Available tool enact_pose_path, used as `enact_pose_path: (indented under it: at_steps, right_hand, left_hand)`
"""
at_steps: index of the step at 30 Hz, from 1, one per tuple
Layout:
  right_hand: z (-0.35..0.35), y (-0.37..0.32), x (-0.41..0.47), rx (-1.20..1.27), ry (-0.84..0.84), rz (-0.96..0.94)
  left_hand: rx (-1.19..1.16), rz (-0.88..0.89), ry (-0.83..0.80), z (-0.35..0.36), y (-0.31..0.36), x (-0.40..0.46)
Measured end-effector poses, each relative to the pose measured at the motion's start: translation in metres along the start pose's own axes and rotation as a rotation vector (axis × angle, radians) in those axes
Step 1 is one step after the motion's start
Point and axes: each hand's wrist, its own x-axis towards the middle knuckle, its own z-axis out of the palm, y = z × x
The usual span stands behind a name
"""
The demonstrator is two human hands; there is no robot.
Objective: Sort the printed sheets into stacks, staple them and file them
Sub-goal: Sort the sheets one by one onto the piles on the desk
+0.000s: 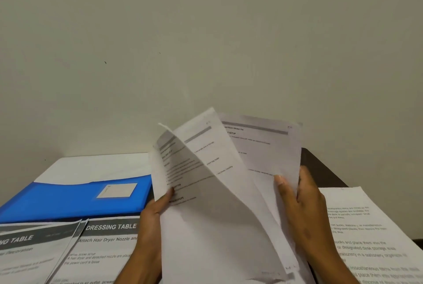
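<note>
dim, even light | soft blur | wide-angle bending at edges

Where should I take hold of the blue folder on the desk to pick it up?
Take the blue folder by its long near edge, coming from the front left. It lies flat on the desk, and that edge shows as a raised lip above the printed sheets. Its right end is hidden behind the left hand and held pages, so avoid that side.

Both hands are bare, the left hand [153, 212] and the right hand [304, 212] alike: no rings, no watch, no sleeves over the forearms. The nails are short and unpainted.
</note>
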Motion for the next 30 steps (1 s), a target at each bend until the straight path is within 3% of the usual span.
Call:
enact_pose_path:
  at_steps: [7,15,19,24,27,30]
  right_hand:
    - [-0.018,0.009,0.013,0.132,0.062,-0.020]
    - [-0.014,-0.009,0.007,0.430,-0.247,0.135]
    - [0.004,-0.011,0.001,0.322,-0.294,0.095]
    - [0.011,-0.022,-0.006,0.374,-0.409,0.247]
    - [-0.001,-0.027,-0.001,0.455,-0.237,0.163]
    - [-0.014,-0.009,0.010,0.061,0.087,-0.056]
  left_hand:
    - [-0.109,0.005,-0.051,0.003,-0.002,-0.003]
    - [-0.133,0.001,-0.128,0.004,-0.006,-0.003]
    - [-0.109,-0.029,-0.191,0.003,-0.010,-0.002]
    - [-0.055,-0.036,-0.193,0.001,-0.008,0.000]
    - [-0.078,-0.045,-0.131,0.000,-0.005,-0.001]
    - [-0.091,-0.026,-0.078,0.000,-0.002,-0.003]
